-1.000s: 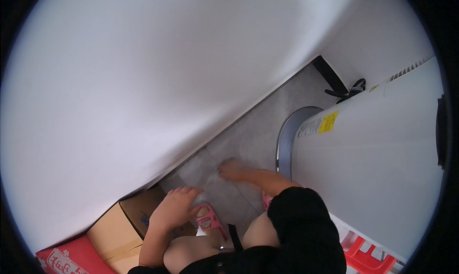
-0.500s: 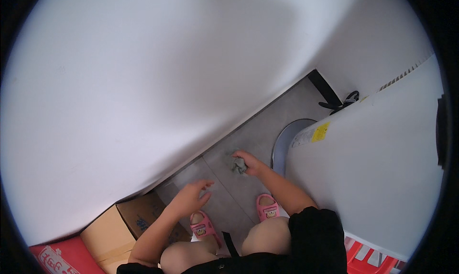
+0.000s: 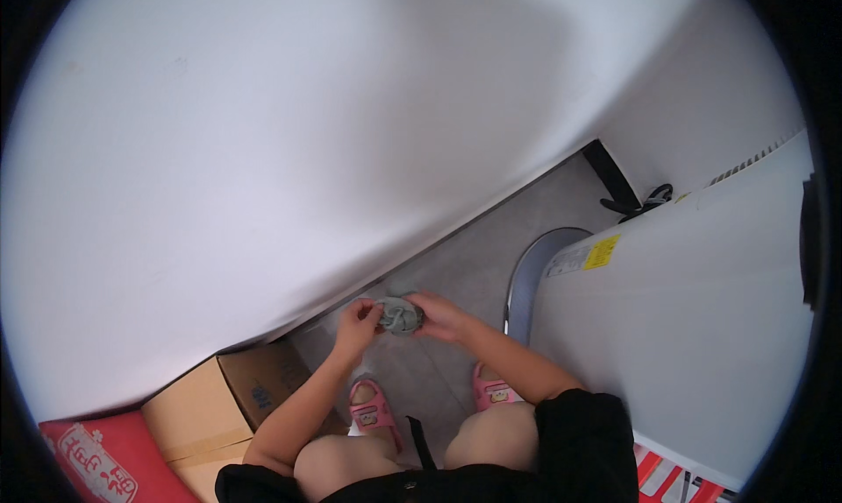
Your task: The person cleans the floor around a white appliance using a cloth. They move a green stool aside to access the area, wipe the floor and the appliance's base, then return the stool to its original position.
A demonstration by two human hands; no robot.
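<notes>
A crumpled grey-green cloth (image 3: 401, 315) is held between both my hands, above the grey tiled floor. My left hand (image 3: 358, 324) pinches its left edge. My right hand (image 3: 436, 316) grips the right side, fingers partly behind the folds. Below the hands are my feet in pink sandals (image 3: 373, 406).
A white wall (image 3: 289, 152) runs diagonally ahead. To the right stands a white appliance (image 3: 675, 292) beside a round chrome-edged base (image 3: 526, 275). A black cable (image 3: 653, 200) lies behind it. Cardboard boxes (image 3: 197, 411) and a red package (image 3: 110, 455) sit at the lower left, a red slatted basket (image 3: 671, 477) lower right.
My right hand has moved left with the cloth. My left hand, apart and empty before, has come up and taken hold of the cloth's left edge. The cloth is more spread.
</notes>
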